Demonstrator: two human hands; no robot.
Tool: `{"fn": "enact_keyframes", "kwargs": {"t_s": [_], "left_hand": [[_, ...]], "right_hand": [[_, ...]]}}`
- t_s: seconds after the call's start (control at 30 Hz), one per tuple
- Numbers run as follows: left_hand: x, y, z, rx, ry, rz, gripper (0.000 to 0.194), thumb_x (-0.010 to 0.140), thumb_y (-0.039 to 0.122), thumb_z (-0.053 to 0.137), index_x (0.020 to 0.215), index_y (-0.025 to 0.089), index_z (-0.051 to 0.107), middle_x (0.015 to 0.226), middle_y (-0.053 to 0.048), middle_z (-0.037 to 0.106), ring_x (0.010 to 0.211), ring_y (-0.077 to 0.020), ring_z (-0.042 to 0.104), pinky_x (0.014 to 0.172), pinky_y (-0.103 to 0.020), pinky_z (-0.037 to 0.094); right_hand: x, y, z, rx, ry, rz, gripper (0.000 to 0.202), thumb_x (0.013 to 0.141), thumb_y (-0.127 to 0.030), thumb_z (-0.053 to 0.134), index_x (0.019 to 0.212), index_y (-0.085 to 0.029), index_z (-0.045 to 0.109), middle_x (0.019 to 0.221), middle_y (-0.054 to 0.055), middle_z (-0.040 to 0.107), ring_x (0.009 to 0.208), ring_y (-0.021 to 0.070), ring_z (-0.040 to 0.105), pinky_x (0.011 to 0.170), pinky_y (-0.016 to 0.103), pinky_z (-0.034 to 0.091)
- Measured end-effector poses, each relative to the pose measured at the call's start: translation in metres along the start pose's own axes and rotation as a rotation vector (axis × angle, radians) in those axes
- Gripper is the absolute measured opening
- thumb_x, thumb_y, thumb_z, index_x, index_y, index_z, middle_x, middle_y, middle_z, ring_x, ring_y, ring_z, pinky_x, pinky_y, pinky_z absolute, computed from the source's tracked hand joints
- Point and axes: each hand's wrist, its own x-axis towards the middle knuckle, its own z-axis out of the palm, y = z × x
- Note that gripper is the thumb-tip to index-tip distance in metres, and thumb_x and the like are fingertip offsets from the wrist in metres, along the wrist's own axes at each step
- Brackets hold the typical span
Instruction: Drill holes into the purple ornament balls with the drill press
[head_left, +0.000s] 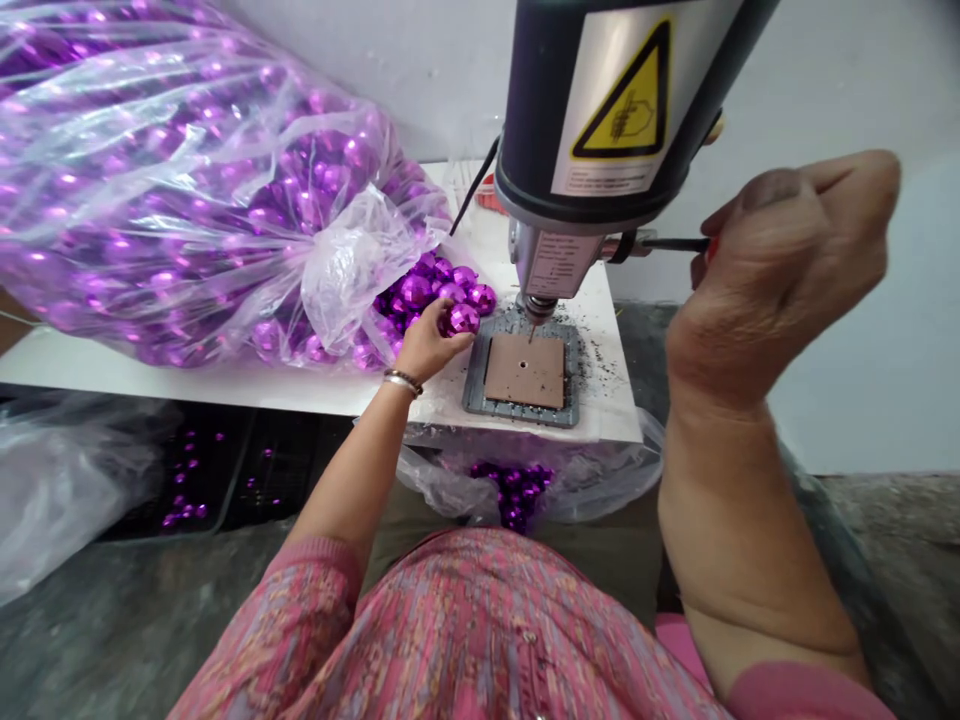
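My left hand (pixel 433 343) grips a shiny purple ball (pixel 463 319) between thumb and fingers, beside a pile of purple balls (pixel 418 291) at the mouth of a big clear bag (pixel 187 190). Just right of it, a brown square plate (pixel 525 371) with a small hole lies on the grey base (pixel 474 392) of a drill press. The drill bit (pixel 532 333) hangs above the plate, under the dark drill body (pixel 592 100). Raised at the right, my right hand (pixel 772 270) is closed around the red end of the drill's lever (pixel 679 244).
Dark shavings (pixel 596 365) are scattered on the white table (pixel 617 412) around the base. An open clear bag with purple balls (pixel 517 495) hangs below the front edge. Black crates (pixel 262 470) with some balls stand low at the left. A black cable (pixel 474 186) runs behind.
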Motion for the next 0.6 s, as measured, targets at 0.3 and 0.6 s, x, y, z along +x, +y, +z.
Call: {"fn": "enact_keyframes", "kwargs": {"t_s": [0.3, 0.6], "left_hand": [[-0.036, -0.005, 0.007, -1.012, -0.390, -0.259, 0.057, 0.063, 0.042, 0.093, 0.103, 0.019, 0.059, 0.079, 0.002, 0.070, 0.065, -0.0111, 0.068, 0.062, -0.022, 0.053], [-0.051, -0.004, 0.026, -1.103, -0.456, -0.326, 0.076, 0.048, 0.050, 0.101, 0.106, 0.022, 0.062, 0.079, 0.003, 0.070, 0.061, -0.0102, 0.064, 0.060, -0.024, 0.052]], "right_hand": [[0.036, -0.001, 0.011, 0.033, -0.097, -0.013, 0.034, 0.098, -0.025, 0.038, 0.068, -0.021, 0.024, 0.062, -0.002, 0.035, 0.060, 0.0042, 0.042, 0.070, 0.026, 0.025], [0.037, -0.001, 0.012, 0.060, -0.086, 0.027, 0.033, 0.098, -0.027, 0.041, 0.068, -0.023, 0.026, 0.063, -0.002, 0.037, 0.057, 0.0057, 0.038, 0.068, 0.027, 0.026]]}}
